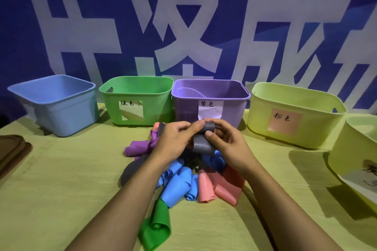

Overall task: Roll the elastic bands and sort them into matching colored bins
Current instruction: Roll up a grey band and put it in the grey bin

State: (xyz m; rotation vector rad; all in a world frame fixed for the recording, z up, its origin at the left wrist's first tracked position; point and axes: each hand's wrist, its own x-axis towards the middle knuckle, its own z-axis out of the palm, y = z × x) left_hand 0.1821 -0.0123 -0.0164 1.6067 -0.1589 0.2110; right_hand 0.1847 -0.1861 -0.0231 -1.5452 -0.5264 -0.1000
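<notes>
Above the middle of the table, my left hand (175,138) and my right hand (228,144) both pinch a grey elastic band (201,142), partly rolled between the fingertips. Under them lies a heap of loose bands: purple (136,147), blue (177,183), pink (216,187), green (157,224) and another grey one (130,169). Along the back stand a blue bin (61,106), a green bin (136,100), a purple bin (212,98) and a pale yellow bin (293,114) with a pink label.
Another pale yellow bin (355,161) stands at the right edge, cut off by the frame. A brown lid-like object (12,151) lies at the far left. A yellow-green cloth (61,199) covers the table. A blue banner with white characters hangs behind the bins.
</notes>
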